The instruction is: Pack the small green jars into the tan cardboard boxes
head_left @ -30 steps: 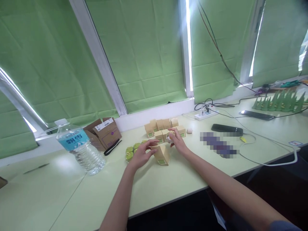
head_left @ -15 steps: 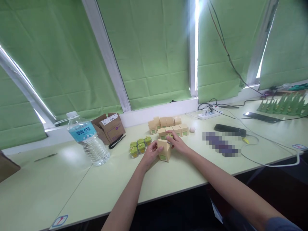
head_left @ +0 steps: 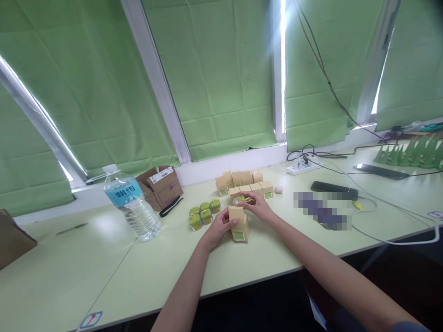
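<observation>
My left hand (head_left: 218, 229) grips a small tan cardboard box (head_left: 240, 227) with a green label window; its top flap stands up. Just above and behind that box, my right hand (head_left: 259, 207) pinches a small glass jar with a green lid (head_left: 241, 199) and a cord loop. Left of my hands, several similar green-lidded jars (head_left: 205, 216) stand in two short rows. Behind my hands is a front row of small tan boxes (head_left: 256, 187), and a back row of tan boxes (head_left: 236, 178) with raised flaps.
A large water bottle (head_left: 133, 205) and an open brown carton (head_left: 165, 186) stand at left, with a black strap (head_left: 170, 206) beside them. At right are a white power strip (head_left: 299, 168), a black device (head_left: 334, 189), a phone (head_left: 381, 171) and cables. A small pale object (head_left: 278, 189) sits near the boxes.
My right hand has raised the green-lidded jar clear of the box, up and slightly left, and tilted it. The held box's flap shows more upright. The camera view has shifted slightly.
</observation>
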A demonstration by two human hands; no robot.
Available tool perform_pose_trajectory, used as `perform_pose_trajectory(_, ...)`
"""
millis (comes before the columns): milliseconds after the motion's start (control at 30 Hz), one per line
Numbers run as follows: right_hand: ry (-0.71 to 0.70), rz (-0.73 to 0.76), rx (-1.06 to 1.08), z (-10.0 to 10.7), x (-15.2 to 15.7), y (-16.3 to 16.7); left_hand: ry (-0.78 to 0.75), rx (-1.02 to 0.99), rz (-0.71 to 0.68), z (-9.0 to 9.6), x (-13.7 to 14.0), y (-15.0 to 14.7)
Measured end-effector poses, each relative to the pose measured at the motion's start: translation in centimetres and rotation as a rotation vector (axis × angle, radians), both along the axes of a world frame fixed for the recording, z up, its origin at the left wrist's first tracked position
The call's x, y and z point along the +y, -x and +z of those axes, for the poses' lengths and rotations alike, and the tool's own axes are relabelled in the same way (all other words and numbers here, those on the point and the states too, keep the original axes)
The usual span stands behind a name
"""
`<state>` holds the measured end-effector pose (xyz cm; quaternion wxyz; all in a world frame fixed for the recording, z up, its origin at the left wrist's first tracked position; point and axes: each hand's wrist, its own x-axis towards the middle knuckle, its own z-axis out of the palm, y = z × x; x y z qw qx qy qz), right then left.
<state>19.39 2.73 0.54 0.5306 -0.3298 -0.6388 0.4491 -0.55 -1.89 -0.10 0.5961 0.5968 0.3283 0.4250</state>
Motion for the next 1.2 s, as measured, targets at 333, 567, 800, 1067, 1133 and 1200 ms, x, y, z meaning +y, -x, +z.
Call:
perform_pose_trajectory(333,-0.008,0.049,0.043,0.5,-0.6,0.0,-0.006,-0.035,-0.058,0.0,-0.1,0.1)
perform_pose_trajectory(567,0.037,0.108,0.072,-0.2,0.0,-0.1,0.012,-0.03,-0.009,-0.1,0.0,0.2)
perform_pose_trajectory(800,0.043,0.124,0.079,0.1,-0.3,-0.1,-0.002,-0.044,0.01,0.1,-0.1,0.0)
perform_pose_trajectory(1067,0.028,0.137,0.14,0.8,-0.8,-0.5,-0.018,-0.038,0.042,0.1,0.0,-0.2)
perform_pose_trajectory(1133,0.016,0.142,0.143,1.0,-0.9,-0.6,-0.037,-0.031,0.054,0.1,0.1,-0.2)
perform_pose_trajectory(1200,-0.002,0.144,0.124,1.0,-0.9,-0.6,-0.054,-0.023,0.071,0.2,0.2,-0.3)
